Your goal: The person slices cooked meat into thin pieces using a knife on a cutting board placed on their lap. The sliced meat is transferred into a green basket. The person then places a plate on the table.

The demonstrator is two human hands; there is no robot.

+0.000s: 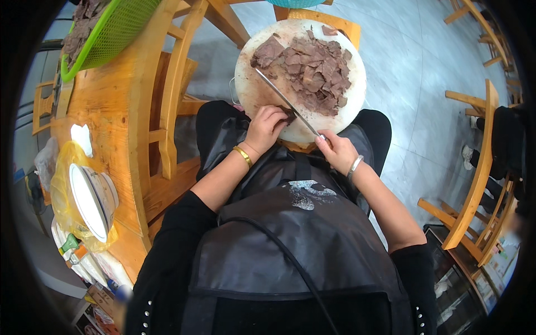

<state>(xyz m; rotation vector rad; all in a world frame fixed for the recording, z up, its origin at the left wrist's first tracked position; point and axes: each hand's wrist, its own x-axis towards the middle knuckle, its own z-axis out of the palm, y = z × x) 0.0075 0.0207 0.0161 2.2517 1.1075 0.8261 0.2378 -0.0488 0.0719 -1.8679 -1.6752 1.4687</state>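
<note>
My right hand (336, 149) is closed around the handle of a long knife (289, 103), whose narrow blade slants across the round white cutting board (251, 92), tip toward the far left; my left hand (267, 127) lies on the near part of the board with its fingers bent and drawn together, against a small dark piece of meat (289, 114) right beside the blade; whether I pinch that piece or only press it down I cannot tell, since the fingers cover much of it.

Beyond the blade, a heap of thin brown meat slices (319, 70) spreads over the far right of the board; a broader slice (268, 51) lies at its left edge, and a small one (329, 30) near the far rim; brownish smears stain the white surface on the left.

I wear a gold bangle (244, 157) on the left wrist, a silver one (355, 166) on the right, and a dark apron (301, 245); to my left, a wooden table (103, 103) bears a lime-green mesh basket (114, 33) with more brown meat (85, 28) in it, and, nearer me, a yellow plastic bag (68, 170) beside a white dish (88, 204); wooden chairs (474, 167) stand on the grey tiled floor (416, 72) to my right.
</note>
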